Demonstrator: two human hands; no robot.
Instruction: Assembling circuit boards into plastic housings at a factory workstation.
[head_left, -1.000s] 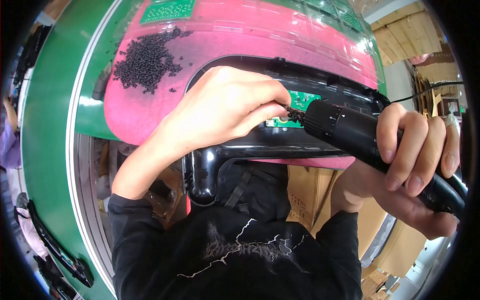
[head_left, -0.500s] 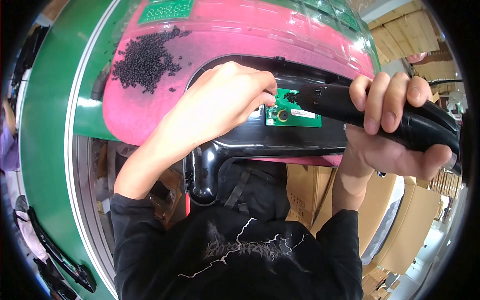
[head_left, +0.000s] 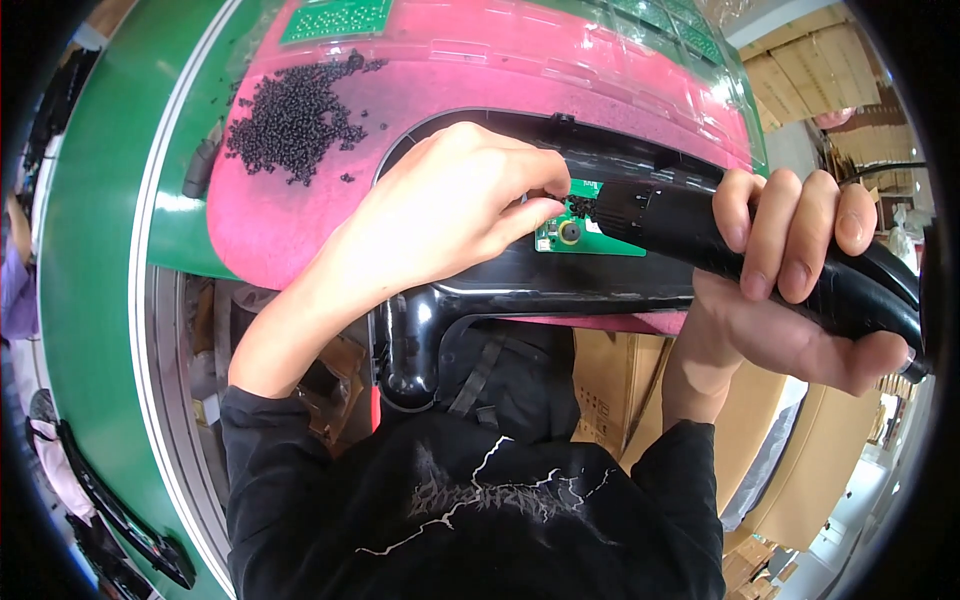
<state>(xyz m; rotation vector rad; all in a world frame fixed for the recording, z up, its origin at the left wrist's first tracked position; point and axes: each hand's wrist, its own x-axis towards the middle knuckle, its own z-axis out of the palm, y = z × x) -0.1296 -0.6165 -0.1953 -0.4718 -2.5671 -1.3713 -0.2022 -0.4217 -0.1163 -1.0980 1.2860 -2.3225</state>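
Note:
My right hand (head_left: pixel 790 235) is wrapped round a black electric screwdriver (head_left: pixel 670 215), held at a slant with its nose toward the left. A clump of small black screws (head_left: pixel 580 207) clings around its tip. My left hand (head_left: pixel 465 195) reaches over from the left, thumb and index finger pinched at the clump's edge; what lies between the fingertips is hidden. Under the tip is a green circuit board (head_left: pixel 615 244) with a round black part, partly covered by my left fingers and the screwdriver. The board lies inside a glossy black plastic housing (head_left: pixel 480 300).
A loose pile of small black screws (head_left: pixel 290 120) lies on the pink mat (head_left: pixel 245 230). Clear plastic trays (head_left: pixel 490 50) with more green boards stand at the back. Cardboard boxes (head_left: pixel 800 470) are at the right, and a green table (head_left: pixel 100 250) extends left.
My left fingertips have moved slightly right, up to the screw clump at the screwdriver tip. The screwdriver's rear end and my right hand have dropped a little toward me.

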